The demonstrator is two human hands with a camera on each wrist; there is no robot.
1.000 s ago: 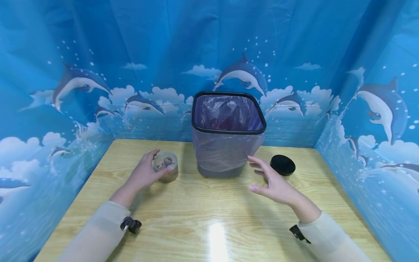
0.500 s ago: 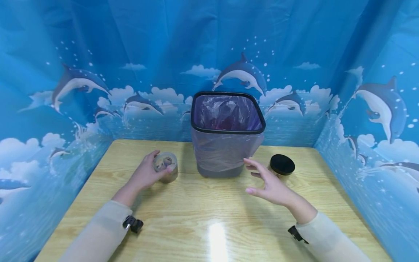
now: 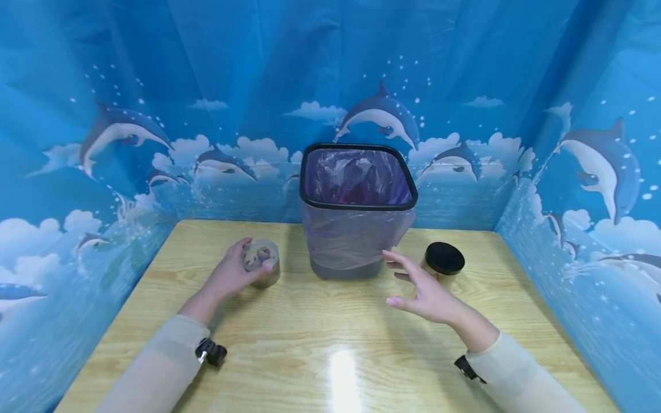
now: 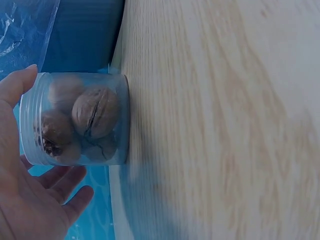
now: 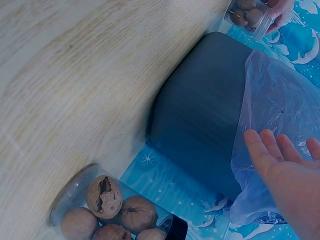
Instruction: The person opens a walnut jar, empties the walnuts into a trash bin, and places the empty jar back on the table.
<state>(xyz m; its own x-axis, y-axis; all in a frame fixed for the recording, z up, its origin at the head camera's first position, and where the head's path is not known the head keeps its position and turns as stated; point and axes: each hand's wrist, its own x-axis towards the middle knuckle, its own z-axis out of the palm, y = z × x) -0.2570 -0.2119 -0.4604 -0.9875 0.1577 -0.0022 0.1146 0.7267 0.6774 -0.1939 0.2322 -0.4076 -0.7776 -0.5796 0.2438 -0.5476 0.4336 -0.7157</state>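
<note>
With thumb and forefinger around its rim, my left hand [image 3: 233,271] holds a clear, lidless plastic jar [image 4: 80,120] at the left of the table. Several walnuts [image 4: 96,111] lie inside, some with cracked shells. The jar stands upright on the tabletop; my other left fingers hang loose below the rim in the left wrist view. My right hand [image 3: 428,292] hovers with fingers spread and holds nothing, in front of the trash bin's right side. Just beyond it stands a second jar [image 5: 112,210] of walnuts, capped with a black lid [image 3: 444,258].
A grey trash bin [image 3: 346,271] with a black rim, lined with a translucent purple bag [image 3: 356,235], stands at the back middle of the wooden table [image 3: 289,344]. Blue dolphin-print curtains [image 3: 232,74] enclose the back and both sides.
My right hand has shifted slightly left, uncovering more of the lidded jar. The left hand stays at its jar, and the head view has drifted a little.
</note>
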